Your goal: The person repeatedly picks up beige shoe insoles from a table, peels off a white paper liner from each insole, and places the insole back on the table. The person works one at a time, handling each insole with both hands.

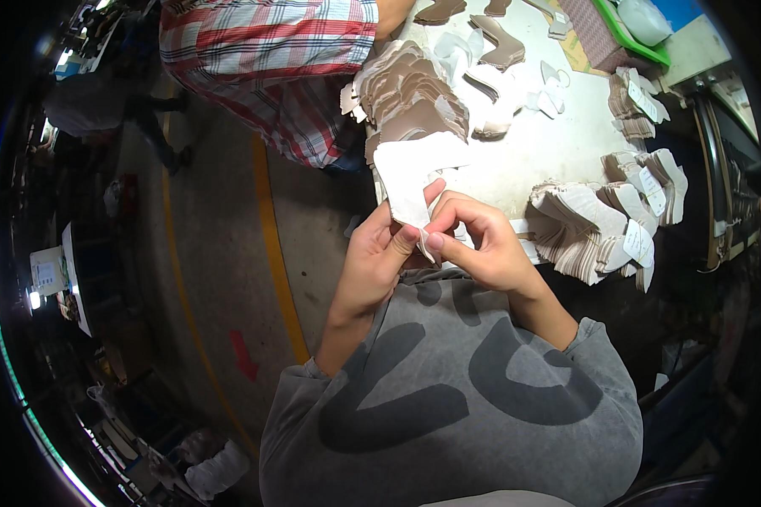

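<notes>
A white, curved cut-out piece [407, 188], thin like fabric or leather, is held up at the table's near edge, over my lap. My left hand [372, 262] grips its lower left side, thumb on top and fingers behind. My right hand [492, 249] pinches the piece's lower tip between thumb and bent index finger, close to the left thumb. Just beyond the piece lies a large heap of brown and white cut-out pieces [410, 89], partly covered by it. The fingers behind the piece are partly hidden.
Bundled stacks of pale cut-out pieces [579, 221] with white tags lie along the right of the white table [503, 173]. Loose brown pieces [503, 44] and a green tray [643, 38] are at the far side. A person in a checked shirt [266, 63] sits at the far left.
</notes>
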Tool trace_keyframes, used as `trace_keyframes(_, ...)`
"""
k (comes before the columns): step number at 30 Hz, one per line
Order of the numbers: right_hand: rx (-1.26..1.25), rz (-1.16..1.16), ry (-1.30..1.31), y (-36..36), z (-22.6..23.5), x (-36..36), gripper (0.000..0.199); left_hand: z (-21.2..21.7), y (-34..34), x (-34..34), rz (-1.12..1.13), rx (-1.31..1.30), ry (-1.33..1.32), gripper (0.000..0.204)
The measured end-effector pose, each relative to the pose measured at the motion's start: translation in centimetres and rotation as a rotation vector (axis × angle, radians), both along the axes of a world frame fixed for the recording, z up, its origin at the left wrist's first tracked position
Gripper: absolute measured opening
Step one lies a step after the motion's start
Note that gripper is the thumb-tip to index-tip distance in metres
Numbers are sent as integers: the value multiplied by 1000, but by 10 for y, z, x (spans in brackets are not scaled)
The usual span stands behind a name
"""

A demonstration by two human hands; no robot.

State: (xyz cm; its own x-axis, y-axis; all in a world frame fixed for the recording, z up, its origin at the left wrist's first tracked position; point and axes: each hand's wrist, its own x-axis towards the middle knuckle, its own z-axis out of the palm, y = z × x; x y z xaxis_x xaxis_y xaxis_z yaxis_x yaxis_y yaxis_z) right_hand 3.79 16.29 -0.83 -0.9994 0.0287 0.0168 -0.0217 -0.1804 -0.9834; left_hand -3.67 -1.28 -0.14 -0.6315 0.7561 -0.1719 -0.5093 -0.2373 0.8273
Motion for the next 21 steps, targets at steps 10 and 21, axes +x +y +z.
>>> trace_keyframes(10, -97, 1, 32, 0, 1, 1, 12, 0, 2, -2, -8, 9, 30, 66)
trace_keyframes(21, -270, 5, 2, -1, 13, 7, 8, -8, 1, -2, -32, 51, 99, 81)
